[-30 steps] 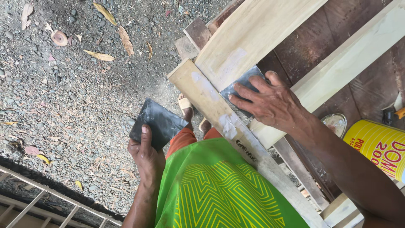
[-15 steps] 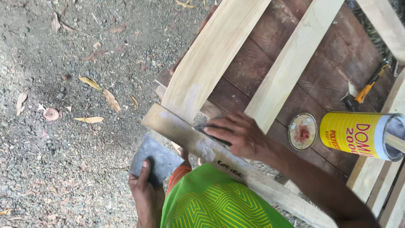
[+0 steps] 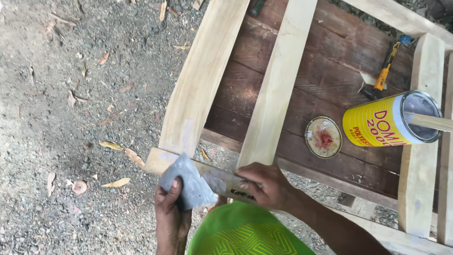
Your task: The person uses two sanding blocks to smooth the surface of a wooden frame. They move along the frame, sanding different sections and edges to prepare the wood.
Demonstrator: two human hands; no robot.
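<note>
Left hand [image 3: 171,215] grips a grey, filler-smeared flat scraper [image 3: 186,183], thumb on top, fingers closed around its lower part. The scraper's long axis runs lower left to upper right; its broad end points up-left, reaching the pale cross rail [image 3: 198,169] near the rail's left end. Right hand [image 3: 266,185] is pressed palm-down on the same rail, fingers curled over a second grey smeared piece [image 3: 214,182] lying on the rail; cannot tell whether it's pinched or just held flat. The rail runs left to right, dropping slightly to the right, with two pale upright slats [image 3: 203,80] [image 3: 278,89] butting into it from above. A green patterned garment [image 3: 245,233] sits below the hands. Behind the slats is a dark brown plank surface [image 3: 330,52]. On it a round tin lid [image 3: 323,137] lies open side up, red-pink smear inside. Just right of the lid a yellow cylindrical can [image 3: 384,122] with red lettering lies on its side, mouth to the right, with a pale stick [image 3: 432,122] in the opening. A yellow-handled tool [image 3: 384,71] lies above the can. Left of the frame is gravel ground [image 3: 71,118] with dry leaves.
</note>
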